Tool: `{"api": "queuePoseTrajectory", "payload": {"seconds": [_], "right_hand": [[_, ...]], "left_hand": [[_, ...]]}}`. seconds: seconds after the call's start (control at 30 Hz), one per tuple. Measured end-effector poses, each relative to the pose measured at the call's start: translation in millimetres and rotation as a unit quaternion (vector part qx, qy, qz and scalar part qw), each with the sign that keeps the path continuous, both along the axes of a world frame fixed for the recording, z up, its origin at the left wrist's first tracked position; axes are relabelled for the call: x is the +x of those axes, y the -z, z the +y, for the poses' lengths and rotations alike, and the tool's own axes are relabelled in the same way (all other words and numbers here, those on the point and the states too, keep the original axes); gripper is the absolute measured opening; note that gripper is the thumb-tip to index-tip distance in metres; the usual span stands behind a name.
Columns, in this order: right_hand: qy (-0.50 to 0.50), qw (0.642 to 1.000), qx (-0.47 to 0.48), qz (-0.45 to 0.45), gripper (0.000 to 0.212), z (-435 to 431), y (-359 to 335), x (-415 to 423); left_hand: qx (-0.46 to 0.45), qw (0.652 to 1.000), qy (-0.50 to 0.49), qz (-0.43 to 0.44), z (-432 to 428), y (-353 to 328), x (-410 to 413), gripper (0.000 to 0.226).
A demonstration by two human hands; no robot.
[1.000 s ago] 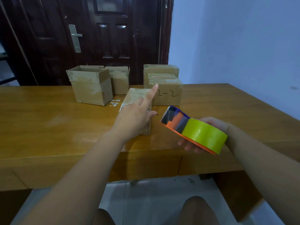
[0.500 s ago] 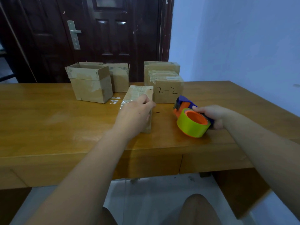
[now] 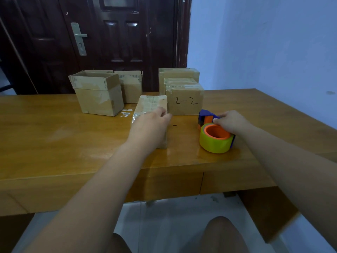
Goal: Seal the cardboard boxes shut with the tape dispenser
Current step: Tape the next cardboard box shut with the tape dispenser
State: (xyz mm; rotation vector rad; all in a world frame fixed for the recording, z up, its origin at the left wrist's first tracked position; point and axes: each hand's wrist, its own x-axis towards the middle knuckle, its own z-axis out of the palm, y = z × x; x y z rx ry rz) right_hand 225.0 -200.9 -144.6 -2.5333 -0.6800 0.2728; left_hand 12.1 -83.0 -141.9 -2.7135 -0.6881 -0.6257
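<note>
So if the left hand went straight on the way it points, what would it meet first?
Probably the box marked 2-2, just beyond the left hand on the taped box; depth is unclear.

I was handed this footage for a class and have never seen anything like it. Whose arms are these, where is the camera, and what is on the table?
There is no machine here. These are a person's two bare arms, filmed by one wide-angle camera worn on the head, looking forward and down. The left hand holds a small taped cardboard box on the brown wooden table. The right hand grips a blue-and-orange tape dispenser with a yellow-green tape roll, which rests on the table. Further back stand more cardboard boxes, among them a box marked "2-2" and, to the left, an open-topped cardboard box.
</note>
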Motion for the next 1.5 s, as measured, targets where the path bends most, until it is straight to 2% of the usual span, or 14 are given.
{"api": "queuePoseTrajectory", "payload": {"seconds": [0.07,0.17,0.23,0.37,0.43,0.57,0.67,0.8,0.87,0.97,1.0,1.2,1.37,1.5], "right_hand": [[0.003,0.989,-0.023,-0.147,0.046,1,-2,-10],[-0.030,0.973,0.034,-0.224,0.042,11,-3,-28],[-0.085,0.965,0.081,-0.236,0.038,19,-4,-40],[-0.226,0.927,0.184,-0.236,0.042,34,-5,-65],[-0.277,0.915,0.184,-0.228,0.048,41,-5,-79],[-0.326,0.907,0.205,-0.170,0.054,51,5,-94],[-0.314,0.900,0.235,-0.188,0.053,57,13,-88],[-0.302,0.894,0.288,-0.166,0.041,59,18,-91],[-0.288,0.896,0.309,-0.138,0.039,59,24,-95],[-0.280,0.889,0.352,-0.093,0.040,63,33,-97],[-0.278,0.885,0.363,-0.087,0.040,64,35,-96],[-0.296,0.874,0.377,-0.079,0.035,64,39,-90],[-0.326,0.869,0.370,-0.046,0.037,60,43,-80],[-0.342,0.863,0.368,-0.043,0.035,61,44,-78]], "left_hand": [[0.008,1.000,-0.011,0.027,-5,-3,0,0.044],[0.018,0.998,-0.023,0.058,-9,-8,-1,0.037],[0.026,0.996,-0.026,0.075,-10,-9,-3,0.039],[-0.013,1.000,-0.009,0.019,-5,-8,0,0.083],[-0.022,1.000,-0.010,0.009,-2,-11,-1,0.090],[-0.074,0.997,-0.007,-0.026,0,-16,-3,0.090],[-0.110,0.988,0.042,-0.097,-1,-10,-7,0.076],[-0.032,0.975,0.077,-0.206,10,13,-21,0.064],[-0.170,0.925,0.043,-0.337,18,18,-31,0.051],[-0.461,0.747,0.039,-0.478,36,27,-39,0.031],[-0.493,0.726,0.043,-0.478,41,29,-40,0.030],[-0.520,0.731,0.119,-0.425,54,36,-44,0.027],[-0.317,0.866,0.118,-0.369,60,50,-41,0.031],[-0.207,0.899,0.139,-0.360,70,60,-38,0.033]]}}
